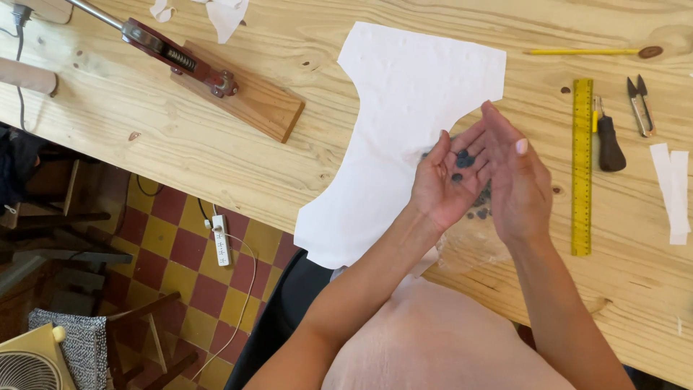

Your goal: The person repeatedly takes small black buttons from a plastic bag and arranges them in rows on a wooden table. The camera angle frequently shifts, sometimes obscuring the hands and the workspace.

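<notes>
Pale pine workbench [180, 144], red-and-yellow checkered tile floor [180, 245], dark wooden chairs [65, 238], soft daylight

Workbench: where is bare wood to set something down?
Bare wood lies between the wooden block and the white cut piece. It is crowded right of the yellow ruler: awl, snips, paper strips.
</notes>
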